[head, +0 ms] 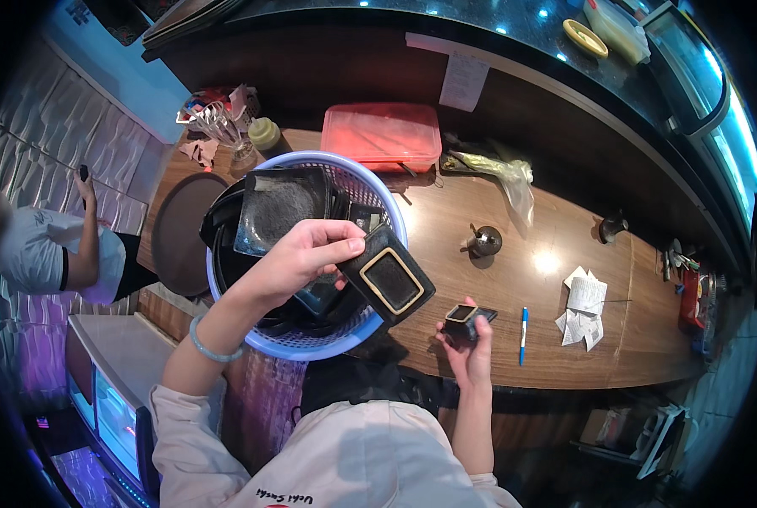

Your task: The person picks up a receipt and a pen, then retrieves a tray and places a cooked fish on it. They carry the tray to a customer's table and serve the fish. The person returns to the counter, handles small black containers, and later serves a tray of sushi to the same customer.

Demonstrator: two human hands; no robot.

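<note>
Pinched by its corner in my left hand is a small dark rectangular dish, its underside with a pale unglazed foot ring facing up. It hangs over the right rim of a blue-purple plastic basket. Inside the basket lie several dark dishes, among them a large square plate on top. My right hand is closed around a small stack of similar dark dishes, also underside up, above the table's near edge. A blue and white pen lies just right of that hand.
On the wooden table are a red-lidded box, a dark round pot, paper slips and a plastic bag. A round brown tray sits left of the basket. Another person stands at far left.
</note>
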